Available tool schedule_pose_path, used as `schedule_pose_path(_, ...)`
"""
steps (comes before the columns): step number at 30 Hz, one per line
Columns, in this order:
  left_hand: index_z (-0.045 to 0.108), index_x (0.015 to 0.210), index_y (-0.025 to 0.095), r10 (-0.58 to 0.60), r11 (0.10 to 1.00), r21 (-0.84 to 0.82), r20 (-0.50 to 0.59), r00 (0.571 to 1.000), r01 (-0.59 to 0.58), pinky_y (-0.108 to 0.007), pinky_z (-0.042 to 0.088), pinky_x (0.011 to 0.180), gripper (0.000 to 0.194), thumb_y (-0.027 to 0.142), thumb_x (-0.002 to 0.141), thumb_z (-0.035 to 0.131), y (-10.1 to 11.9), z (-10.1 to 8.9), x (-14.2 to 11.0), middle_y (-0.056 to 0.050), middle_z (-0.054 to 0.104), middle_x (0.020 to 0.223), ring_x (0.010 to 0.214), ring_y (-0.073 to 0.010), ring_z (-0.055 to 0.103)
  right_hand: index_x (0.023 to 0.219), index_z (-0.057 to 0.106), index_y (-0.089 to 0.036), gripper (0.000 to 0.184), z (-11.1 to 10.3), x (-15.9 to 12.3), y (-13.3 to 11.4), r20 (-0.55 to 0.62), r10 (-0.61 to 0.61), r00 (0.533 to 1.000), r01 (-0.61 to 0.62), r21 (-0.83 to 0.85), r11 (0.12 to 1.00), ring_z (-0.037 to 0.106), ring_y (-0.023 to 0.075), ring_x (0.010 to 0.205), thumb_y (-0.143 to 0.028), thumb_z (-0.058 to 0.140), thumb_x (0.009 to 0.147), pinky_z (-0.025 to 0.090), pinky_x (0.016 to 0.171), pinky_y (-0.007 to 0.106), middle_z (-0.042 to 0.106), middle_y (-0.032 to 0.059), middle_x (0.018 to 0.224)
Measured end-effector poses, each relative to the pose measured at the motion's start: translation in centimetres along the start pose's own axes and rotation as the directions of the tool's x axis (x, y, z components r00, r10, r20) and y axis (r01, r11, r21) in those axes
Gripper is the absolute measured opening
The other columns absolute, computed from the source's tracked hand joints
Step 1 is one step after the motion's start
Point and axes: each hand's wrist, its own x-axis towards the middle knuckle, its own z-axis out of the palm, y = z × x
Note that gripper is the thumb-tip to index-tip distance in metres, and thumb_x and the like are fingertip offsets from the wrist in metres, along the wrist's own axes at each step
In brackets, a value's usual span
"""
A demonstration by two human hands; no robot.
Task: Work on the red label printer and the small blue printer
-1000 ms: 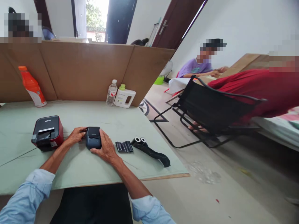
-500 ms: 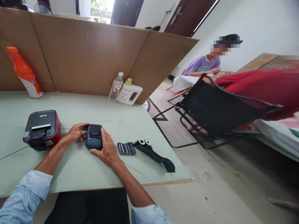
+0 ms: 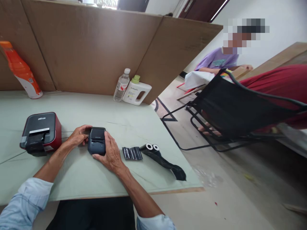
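A small dark portable label printer (image 3: 97, 145) rests on the pale green table between my hands. My left hand (image 3: 79, 135) grips its upper left edge, with the fingers curled at the side. Against its right side lies my right hand (image 3: 111, 151), the fingers along the edge and the thumb at the lower corner. To the right are a folded black label strip (image 3: 132, 153) and black rolls with white cores (image 3: 152, 147), from which a loose tail trails toward the table's front edge. A larger black and red label printer (image 3: 42, 131) stands left of my left hand.
Along the cardboard wall (image 3: 96, 48) stand an orange bottle (image 3: 22, 72), a clear water bottle (image 3: 121, 85) and a white jug (image 3: 136, 91). Right of the table are a black folding chair (image 3: 230, 108), a person in red (image 3: 275, 92) and another in purple (image 3: 216, 60).
The camera view has tilted down and shifted slightly, so the surroundings sit differently in the picture. Both hands keep the same hold on the small printer.
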Motion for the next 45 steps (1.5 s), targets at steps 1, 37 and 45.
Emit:
schedule_pose_path(1,0.066,0.132,0.017,0.002,1.000,0.005,-0.009,1.000,-0.002,-0.018,0.045,0.044,0.066,0.012,0.067,0.069,0.1,0.1,-0.1,-0.002,0.070,0.090,0.057,-0.0101,0.057,0.172,0.002,-0.019,0.132,0.0,0.0,0.0,-0.001,0.000,1.000,0.000,0.002,1.000,0.038,0.0396,0.154,-0.043,0.090,0.077,0.043,0.123,0.059,0.030,0.0216,0.172)
schedule_pose_path(37,0.077,0.127,0.015,0.307,0.935,0.232,-0.150,0.940,-0.268,-0.045,0.053,0.110,0.051,0.035,0.082,0.065,-0.5,0.3,3.1,-0.011,0.079,0.122,0.116,-0.0281,0.072,0.170,0.019,-0.018,0.113,-0.2,0.8,0.5,-0.062,0.054,0.997,-0.036,0.263,0.964,0.040,0.0361,0.156,-0.051,0.084,0.083,0.038,0.128,0.057,0.039,0.0214,0.168)
schedule_pose_path(45,0.081,0.109,0.015,0.282,0.950,0.184,-0.149,0.948,-0.254,-0.040,0.057,0.095,0.046,0.045,0.076,0.069,-0.2,0.5,3.8,-0.009,0.082,0.106,0.099,-0.0271,0.074,0.169,0.020,-0.018,0.110,-0.5,0.8,0.3,-0.055,0.023,0.998,-0.011,0.208,0.978,0.040,0.0353,0.156,-0.050,0.083,0.085,0.037,0.129,0.056,0.041,0.0208,0.166)
